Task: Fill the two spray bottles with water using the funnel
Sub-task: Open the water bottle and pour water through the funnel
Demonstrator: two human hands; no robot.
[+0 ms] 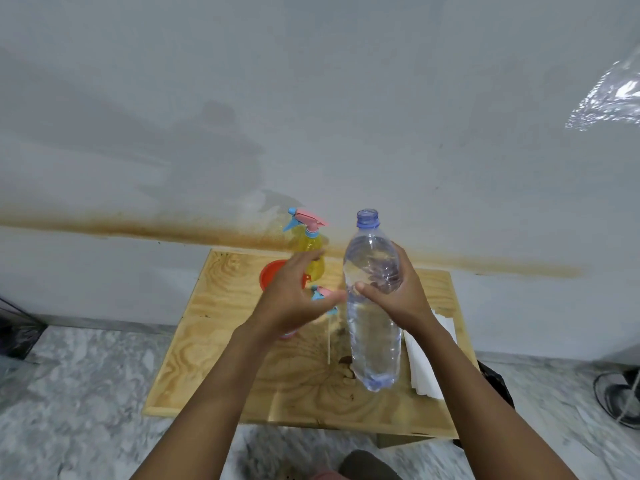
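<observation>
I see a small wood desk (214, 344) by a gray wall (311, 98) on a stone floor (69, 393). My right hand (401, 292) has its fingers (363, 287) wrapped around an open water bottle (374, 327), held up over the desk. My left hand (294, 292) is blurry with fingers spread, holding nothing I can see. Behind it are a red funnel (272, 271) and a yellow spray bottle (308, 244). Another spray top (320, 294) peeks out. White paper (426, 368) lies near the right edge.

Evenly and softly lit, fairly bright, no hard glare. Faint broad shadows on the grey wall (311, 98) behind the bench (214, 327). Motion-blurred at the left hand (294, 299). Strong wide-angle bending toward the edges. Bright highlights on the crinkled clear plastic (609, 98) at upper right.
</observation>
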